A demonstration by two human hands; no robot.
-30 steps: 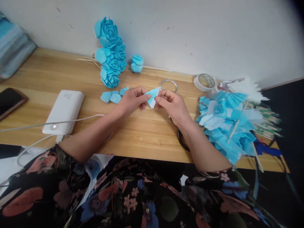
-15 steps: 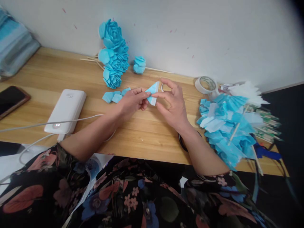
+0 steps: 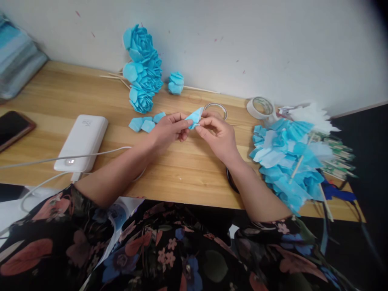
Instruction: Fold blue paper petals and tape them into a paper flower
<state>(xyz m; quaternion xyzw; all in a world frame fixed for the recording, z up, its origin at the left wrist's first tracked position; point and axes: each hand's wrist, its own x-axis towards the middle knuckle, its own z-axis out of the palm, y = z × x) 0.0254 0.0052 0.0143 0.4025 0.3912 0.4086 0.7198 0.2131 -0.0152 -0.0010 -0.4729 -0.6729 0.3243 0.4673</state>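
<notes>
Between my two hands is a small piece of light blue paper point(image 3: 195, 116), folded to a point at its upper right. My left hand point(image 3: 172, 127) pinches its left side with thumb and fingers. My right hand point(image 3: 218, 133) has thumb and forefinger closed on its lower right edge, which bends inward there. Several folded blue petals point(image 3: 148, 125) lie on the table just left of my left hand. Behind my right hand lies a roll of tape point(image 3: 222, 108), partly hidden by the fingers.
Finished blue paper flowers point(image 3: 142, 72) on sticks lie at the back, beside a smaller blue bud point(image 3: 176, 83). A white power bank point(image 3: 81, 141) with a cable and a phone point(image 3: 13, 130) are left. Right are a wide tape roll point(image 3: 260, 108), crumpled blue paper point(image 3: 285, 161) and a blue-handled tool point(image 3: 338, 192).
My right hand's fingers have closed from a spread pose onto the paper. The paper's lower right edge, flat before, is now folded in. My left hand keeps its pinch.
</notes>
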